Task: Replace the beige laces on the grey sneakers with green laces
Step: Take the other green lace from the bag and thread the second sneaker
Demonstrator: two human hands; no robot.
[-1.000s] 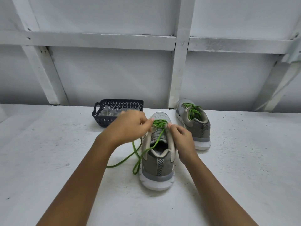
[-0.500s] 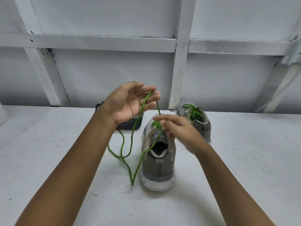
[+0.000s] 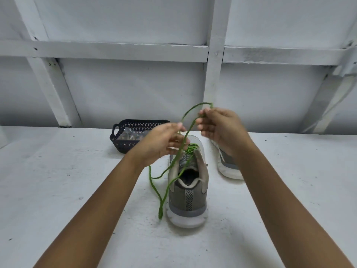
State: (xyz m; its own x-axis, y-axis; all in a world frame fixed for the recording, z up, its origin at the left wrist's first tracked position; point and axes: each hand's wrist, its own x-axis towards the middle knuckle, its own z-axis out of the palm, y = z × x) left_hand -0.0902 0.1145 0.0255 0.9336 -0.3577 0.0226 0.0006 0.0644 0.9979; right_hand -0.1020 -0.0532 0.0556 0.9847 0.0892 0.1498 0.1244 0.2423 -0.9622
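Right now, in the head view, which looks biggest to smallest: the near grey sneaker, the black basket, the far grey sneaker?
1. Near grey sneaker, also nearest the camera.
2. Black basket, partly behind the left hand.
3. Far grey sneaker, mostly hidden by the right hand; this rank unsure.

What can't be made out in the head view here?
Far sneaker: lacing hidden behind right hand.
Basket: contents blurred, partly behind left hand.
Near sneaker: eyelets too small; which ones the lace fills is unclear.
Hold of left hand on lace: fingers motion-blurred.
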